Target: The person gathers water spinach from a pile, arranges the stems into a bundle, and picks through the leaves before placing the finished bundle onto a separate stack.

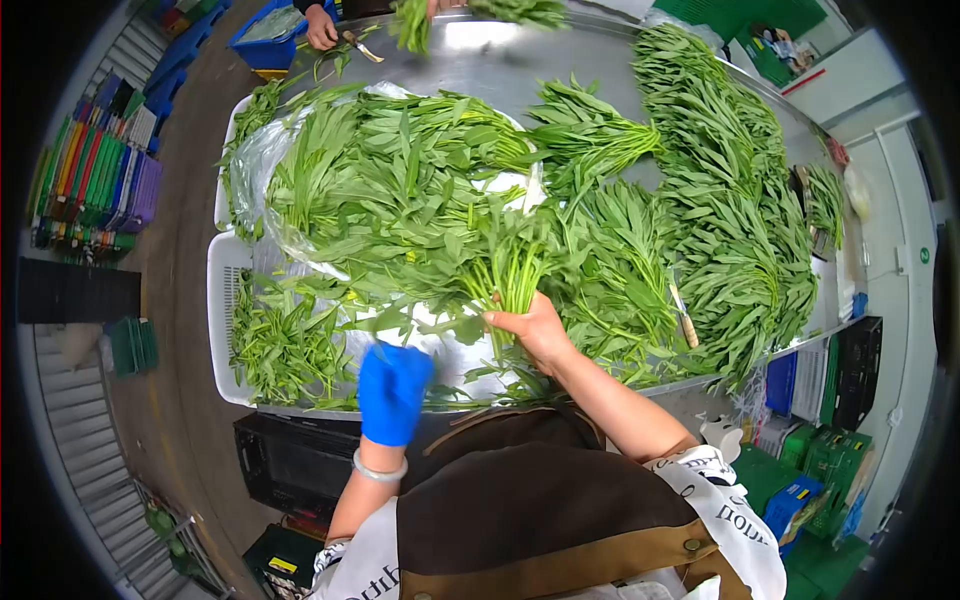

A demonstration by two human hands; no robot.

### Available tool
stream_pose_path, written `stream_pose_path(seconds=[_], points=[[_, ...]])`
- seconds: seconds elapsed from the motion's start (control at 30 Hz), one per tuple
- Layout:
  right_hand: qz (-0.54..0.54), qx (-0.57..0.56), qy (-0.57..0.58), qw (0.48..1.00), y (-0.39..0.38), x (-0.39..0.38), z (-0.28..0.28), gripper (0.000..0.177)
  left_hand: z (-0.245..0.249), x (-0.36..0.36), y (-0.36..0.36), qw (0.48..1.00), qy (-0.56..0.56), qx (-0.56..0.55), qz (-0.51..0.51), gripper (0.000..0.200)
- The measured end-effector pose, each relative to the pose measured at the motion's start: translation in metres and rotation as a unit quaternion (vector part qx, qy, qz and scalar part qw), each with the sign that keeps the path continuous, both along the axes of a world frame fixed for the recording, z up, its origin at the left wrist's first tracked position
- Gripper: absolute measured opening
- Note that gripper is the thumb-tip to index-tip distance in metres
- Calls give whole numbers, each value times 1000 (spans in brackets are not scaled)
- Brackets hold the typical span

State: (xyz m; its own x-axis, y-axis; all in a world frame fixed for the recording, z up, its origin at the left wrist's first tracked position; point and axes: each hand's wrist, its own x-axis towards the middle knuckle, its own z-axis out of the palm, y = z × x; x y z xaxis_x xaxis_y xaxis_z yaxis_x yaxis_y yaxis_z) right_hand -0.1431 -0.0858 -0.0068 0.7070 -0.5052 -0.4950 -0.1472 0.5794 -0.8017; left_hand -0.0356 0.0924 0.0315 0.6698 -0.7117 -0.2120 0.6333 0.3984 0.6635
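Observation:
My bare right hand (537,331) is closed around the stems of an upright bunch of water spinach (515,270), its leaves pointing away from me. My left hand (394,392), in a blue glove, is closed just left of that bunch. A few leaves show above its fingers, but motion blur hides what it grips. A big loose heap of water spinach (390,180) lies before both hands, partly on clear plastic sheeting (262,170). To the right, a knife (685,318) with a wooden handle lies on the greens.
Long rows of water spinach (725,200) line the right of the metal table (590,40). White baskets (216,300) stand along the left edge. Across the table, another person's hand (320,27) is near a second knife (362,47); blurred greens are held beside it.

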Motion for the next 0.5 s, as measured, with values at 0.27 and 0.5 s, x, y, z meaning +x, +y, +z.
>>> stream_pose_path(seconds=[0.27, 0.5], points=[[115, -318, 33, 941, 21, 0, -6, 29, -3, -3, -27, 911, -297, 287, 1, 15], [86, -369, 18, 925, 28, -7, -10, 31, -29, -5, -42, 781, -509, 354, -68, 11]])
